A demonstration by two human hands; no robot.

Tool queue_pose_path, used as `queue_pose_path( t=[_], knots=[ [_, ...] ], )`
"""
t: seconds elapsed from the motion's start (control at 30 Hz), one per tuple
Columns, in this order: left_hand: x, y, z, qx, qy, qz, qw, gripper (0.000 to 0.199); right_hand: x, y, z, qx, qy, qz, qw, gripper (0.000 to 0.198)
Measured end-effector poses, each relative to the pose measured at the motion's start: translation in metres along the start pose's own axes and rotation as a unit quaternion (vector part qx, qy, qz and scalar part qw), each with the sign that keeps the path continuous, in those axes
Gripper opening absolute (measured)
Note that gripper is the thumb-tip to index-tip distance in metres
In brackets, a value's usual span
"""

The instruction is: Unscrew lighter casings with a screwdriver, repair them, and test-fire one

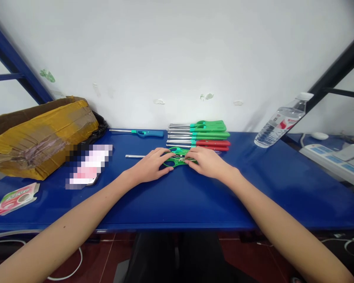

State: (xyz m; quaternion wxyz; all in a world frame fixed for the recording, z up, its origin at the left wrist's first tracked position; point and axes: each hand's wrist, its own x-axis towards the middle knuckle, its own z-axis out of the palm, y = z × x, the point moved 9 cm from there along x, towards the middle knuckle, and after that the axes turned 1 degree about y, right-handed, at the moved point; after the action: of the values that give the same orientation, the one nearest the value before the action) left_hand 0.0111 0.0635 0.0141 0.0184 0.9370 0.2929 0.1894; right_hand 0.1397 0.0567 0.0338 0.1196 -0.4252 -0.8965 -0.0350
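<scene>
Both hands (179,163) hold the green lighter (177,157) — nozzle pointing left, lengthwise across table.

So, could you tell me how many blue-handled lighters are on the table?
1. The blue-handled lighter lies alone at the back of the table, left of the lighter stack of green and red ones; others may be hidden.

No lettering can be read anywhere on the desk (253,188): the red-and-white label on the water bottle (280,122) and the print on the red-and-green packet (16,197) are both too small and blurred to make out.
</scene>
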Motion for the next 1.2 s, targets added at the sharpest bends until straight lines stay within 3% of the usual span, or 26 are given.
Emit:
queue_pose_path(
  t=[0.27, 1.2],
  knots=[
    [-0.0001, -0.0011, -0.0003, -0.002, 0.002, -0.001, 1.0, 0.046, 0.0008, 0.0025, 0.0, -0.009, 0.011, 0.027, 1.0, 0.031],
    [-0.0013, -0.0004, 0.0003, 0.001, 0.007, 0.006, 1.0, 0.045, 0.002, 0.0019, -0.0003, 0.0, 0.053, 0.007, 0.999, 0.031]
  ],
)
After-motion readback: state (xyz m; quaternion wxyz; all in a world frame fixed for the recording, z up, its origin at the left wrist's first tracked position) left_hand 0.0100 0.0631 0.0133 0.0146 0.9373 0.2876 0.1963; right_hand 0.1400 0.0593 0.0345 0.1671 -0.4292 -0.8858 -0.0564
